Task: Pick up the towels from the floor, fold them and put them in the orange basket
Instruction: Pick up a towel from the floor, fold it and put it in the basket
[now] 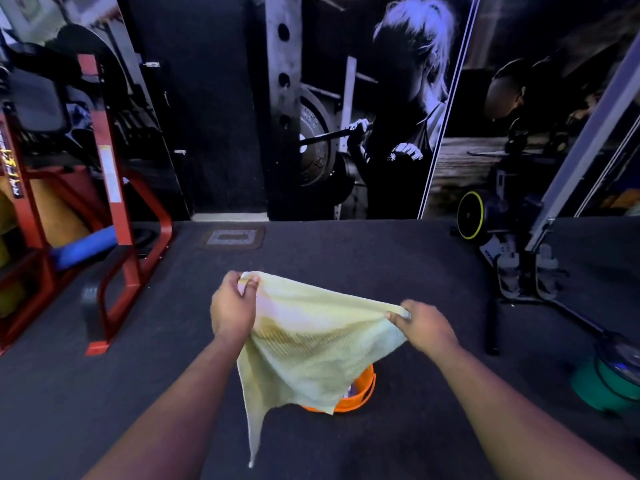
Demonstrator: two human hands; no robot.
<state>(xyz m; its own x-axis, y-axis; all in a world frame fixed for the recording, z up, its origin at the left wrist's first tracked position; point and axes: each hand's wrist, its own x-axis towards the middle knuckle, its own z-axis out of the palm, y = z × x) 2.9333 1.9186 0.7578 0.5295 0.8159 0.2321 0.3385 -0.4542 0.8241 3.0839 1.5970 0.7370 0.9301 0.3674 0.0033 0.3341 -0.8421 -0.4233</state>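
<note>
Dark rubber gym floor [346, 258], mural wall at top of frame; pale yellow waffle-weave towel [311, 348] held spread in mid-air at centre frame.

Left hand [232, 308] pinches one upper towel corner, thumb and fingers curled round the cloth; right hand [423, 323] pinches the opposite upper corner the same way, slightly lower in frame. Towel hangs slack between them, one lower corner trailing down toward lower centre. Orange plastic basket [360, 396] stands on the floor directly behind the towel, mostly hidden by it; only its right rim and side show. Red steel rack [114, 216] at left of frame. Green weight plates [602, 386] at lower right. Black exercise machine with yellow-rimmed wheel [469, 214] at right.
</note>
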